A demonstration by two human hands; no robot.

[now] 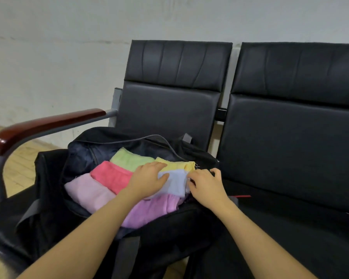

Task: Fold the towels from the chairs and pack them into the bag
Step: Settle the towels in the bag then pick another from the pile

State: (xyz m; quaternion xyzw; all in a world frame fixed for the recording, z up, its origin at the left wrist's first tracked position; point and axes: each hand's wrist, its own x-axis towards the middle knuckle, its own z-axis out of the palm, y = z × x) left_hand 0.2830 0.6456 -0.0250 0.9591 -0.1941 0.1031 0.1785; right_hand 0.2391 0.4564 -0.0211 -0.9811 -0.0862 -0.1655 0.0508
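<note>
Black bag (48, 190) sits open on the left chair (169, 109), packed with folded towels: green (127, 159), yellow (179, 165), red (111, 176), pale pink (87, 191), purple (149, 210), and a light blue towel (175, 183) on top. Left hand (147, 178) lies flat with relaxed fingers on the blue one, covering part of it. Right hand (206, 185) is at the towel's right edge with fingers curled, but honestly can't tell if it's actually pinching cloth. Bag's inside is mostly hidden.
</note>
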